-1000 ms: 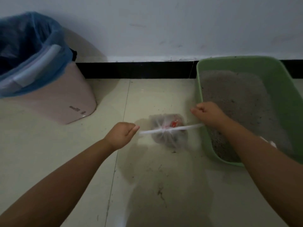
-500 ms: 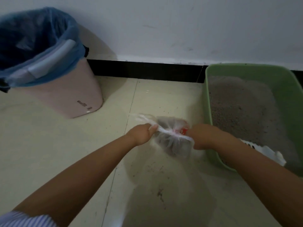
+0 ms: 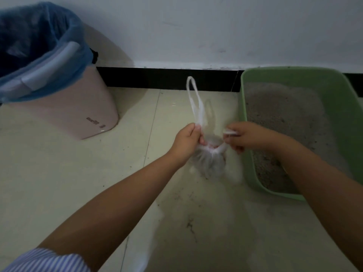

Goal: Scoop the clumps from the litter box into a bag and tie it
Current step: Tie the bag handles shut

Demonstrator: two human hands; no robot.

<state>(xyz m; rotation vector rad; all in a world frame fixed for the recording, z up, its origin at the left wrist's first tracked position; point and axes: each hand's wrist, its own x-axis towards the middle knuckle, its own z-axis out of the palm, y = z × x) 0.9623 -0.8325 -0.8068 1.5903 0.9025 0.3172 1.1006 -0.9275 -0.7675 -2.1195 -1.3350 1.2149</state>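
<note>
While the left hand (image 3: 187, 143) pinches one handle loop (image 3: 193, 99) that stands up from its fingers, the right hand (image 3: 242, 137) curls round the other handle's end. The bag (image 3: 209, 161) hangs between and just below both hands, over the floor (image 3: 78, 173), beside the litter box (image 3: 334, 91).

Both forearms reach forward — the left hand (image 3: 187, 140) and right hand (image 3: 241, 137) sit close together, fingers curled, pinching.

Single head-worn view, wide-angle, looking forward and down at the floor (image 3: 59, 183) from close above; wall (image 3: 196, 26) at 12 o'clock.
</note>
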